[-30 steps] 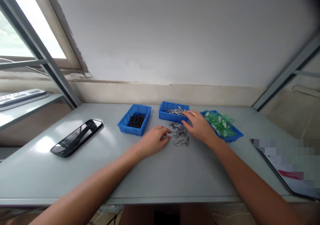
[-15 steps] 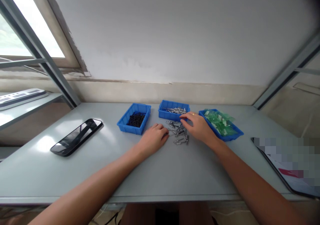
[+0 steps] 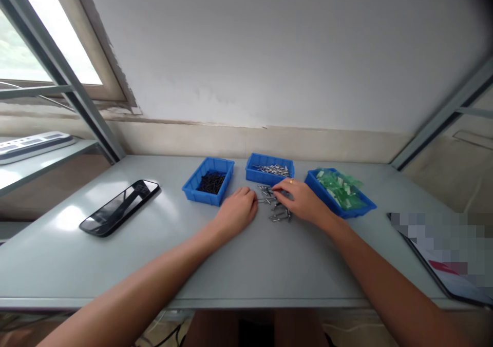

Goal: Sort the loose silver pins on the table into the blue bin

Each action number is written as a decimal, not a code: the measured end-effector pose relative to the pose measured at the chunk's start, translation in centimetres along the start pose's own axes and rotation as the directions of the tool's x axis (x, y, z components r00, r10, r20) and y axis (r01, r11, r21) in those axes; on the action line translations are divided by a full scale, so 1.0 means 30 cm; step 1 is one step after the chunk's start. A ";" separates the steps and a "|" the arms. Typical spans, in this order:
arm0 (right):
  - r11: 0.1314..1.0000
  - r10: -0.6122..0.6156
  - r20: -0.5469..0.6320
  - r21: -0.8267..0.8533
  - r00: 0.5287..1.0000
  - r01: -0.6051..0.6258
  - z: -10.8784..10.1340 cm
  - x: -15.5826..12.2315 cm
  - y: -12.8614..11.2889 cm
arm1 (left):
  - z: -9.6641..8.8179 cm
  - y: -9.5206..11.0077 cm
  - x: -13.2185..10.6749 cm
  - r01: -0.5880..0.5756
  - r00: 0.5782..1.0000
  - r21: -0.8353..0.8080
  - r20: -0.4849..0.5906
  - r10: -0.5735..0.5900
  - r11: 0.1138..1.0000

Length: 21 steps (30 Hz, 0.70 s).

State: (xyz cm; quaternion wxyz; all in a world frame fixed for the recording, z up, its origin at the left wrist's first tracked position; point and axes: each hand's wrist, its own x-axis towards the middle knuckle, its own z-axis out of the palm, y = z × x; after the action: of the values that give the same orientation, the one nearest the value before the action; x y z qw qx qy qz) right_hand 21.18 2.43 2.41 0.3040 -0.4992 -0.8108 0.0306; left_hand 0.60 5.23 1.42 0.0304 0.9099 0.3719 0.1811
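My left hand (image 3: 238, 207) rests on the desk with its fingers curled. A thin silver pin-like piece (image 3: 263, 199) sticks out from its fingertips towards the right. Between my hands lies a loose pile of silver metal fasteners (image 3: 280, 215), partly covered by my right hand (image 3: 299, 199). That hand has its thumb and forefinger brought close together at the pile's upper part; what lies between them is too small to make out. Just behind stands a blue bin (image 3: 269, 177) of thin silver fasteners. Another blue bin (image 3: 200, 197), holding black screws (image 3: 211, 182), is beyond my left hand.
Right of my right hand is a blue bin (image 3: 360, 213) with green plastic packets (image 3: 341, 188). A black phone (image 3: 120, 208) lies on the desk (image 3: 269, 270) at left, a tablet-like device (image 3: 442, 265) at right. A power strip (image 3: 34, 146) sits on the left shelf.
My right hand has moved slightly left and down into the pile, its thumb and forefinger closing together. My left hand stays nearly in place. The view has shifted a little.
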 end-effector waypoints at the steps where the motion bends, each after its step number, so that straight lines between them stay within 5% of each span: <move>1: 1.000 -0.006 0.006 0.002 1.000 0.006 0.001 -0.001 0.000 | -0.003 -0.002 -0.002 0.014 1.000 -0.028 -0.014 -0.014 1.000; 11: 0.999 -0.033 0.093 0.025 0.995 0.031 0.002 -0.001 -0.012 | -0.001 -0.004 0.005 0.077 0.988 -0.400 -0.095 -0.125 0.913; 21: 0.999 -0.038 0.066 0.017 0.997 0.037 -0.001 -0.003 -0.037 | -0.021 -0.004 -0.004 0.022 0.996 -0.389 -0.067 -0.052 0.921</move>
State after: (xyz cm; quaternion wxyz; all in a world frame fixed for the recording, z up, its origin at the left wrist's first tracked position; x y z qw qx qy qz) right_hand 20.33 1.80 2.78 0.2813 -0.4803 -0.8294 0.0478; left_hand 0.21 5.18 1.95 0.1990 0.8712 0.3468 0.2850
